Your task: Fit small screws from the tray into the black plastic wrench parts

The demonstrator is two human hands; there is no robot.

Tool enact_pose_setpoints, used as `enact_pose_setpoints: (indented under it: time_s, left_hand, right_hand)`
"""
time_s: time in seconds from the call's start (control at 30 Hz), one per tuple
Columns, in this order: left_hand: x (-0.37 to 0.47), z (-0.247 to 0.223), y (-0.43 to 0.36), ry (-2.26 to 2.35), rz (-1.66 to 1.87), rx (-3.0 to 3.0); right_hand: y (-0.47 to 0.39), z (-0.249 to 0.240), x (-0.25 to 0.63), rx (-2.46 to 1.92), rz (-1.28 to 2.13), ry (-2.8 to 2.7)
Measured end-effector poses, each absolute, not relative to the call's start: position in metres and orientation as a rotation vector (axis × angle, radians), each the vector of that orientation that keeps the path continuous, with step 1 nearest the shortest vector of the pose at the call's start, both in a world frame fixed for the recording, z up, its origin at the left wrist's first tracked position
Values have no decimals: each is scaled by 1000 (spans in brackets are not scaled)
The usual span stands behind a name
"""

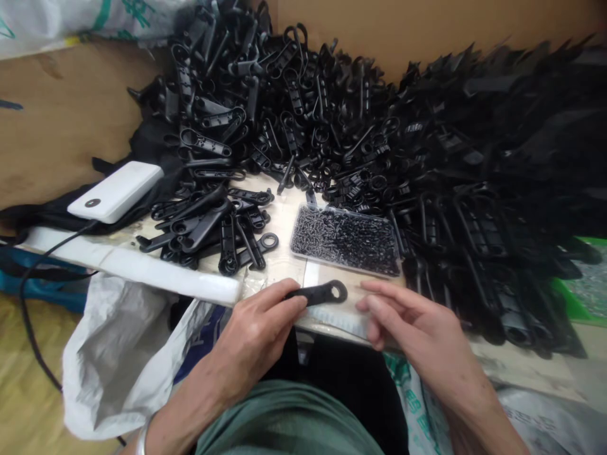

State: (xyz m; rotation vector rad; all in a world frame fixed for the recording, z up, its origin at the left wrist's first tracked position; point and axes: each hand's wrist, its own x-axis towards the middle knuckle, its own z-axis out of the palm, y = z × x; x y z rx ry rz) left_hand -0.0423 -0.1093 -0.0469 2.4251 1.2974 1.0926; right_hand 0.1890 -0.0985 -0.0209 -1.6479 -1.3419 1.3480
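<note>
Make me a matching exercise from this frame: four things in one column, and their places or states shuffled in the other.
1. Left hand
2. Shallow tray
3. White device
4. Green container

A. Lying at the left of the picture, a black cable at its near end
B. Cut off by the picture's right edge
C. Holding a black ring-ended part
D. Filled with small dark pieces

Pairs: 1-C, 2-D, 3-A, 4-B

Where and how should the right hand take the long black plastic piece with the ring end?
The long black plastic piece is probably best pinched by its ring end, coming from the right: the left hand covers its other end, and the ring points toward the right hand.
</note>
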Motion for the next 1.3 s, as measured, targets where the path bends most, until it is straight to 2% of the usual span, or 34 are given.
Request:
enact_pose_setpoints:
  time_s: [0.23,0.33,0.5,0.63,0.93,1.07,1.3]
  left_hand:
    - [-47,-42,-97,1212,900,2503]
    - [-47,-26,-92,1207,940,2492]
    - [-46,-4,-68,1422,653,2526]
    - [-34,-8,-39,1491,433,2644]
    - [-10,-35,-9,1330,419,2712]
    - [-1,-25,-9,1327,404,2689]
    - [23,-1,-8,1152,285,2665]
  right_hand:
    - [-64,-5,190,-1750,315,-2057]
    - [-43,-1,177,-1827,150,-2283]
    - [-25,6,158,-2025,294,-2397]
    - [-19,8,156,-2025,380,-2395]
    - [-13,-2,176,-1841,511,-2286]
    - [-19,-3,185,-1765,567,-2118]
    - [-32,-5,195,-1745,879,-1617]
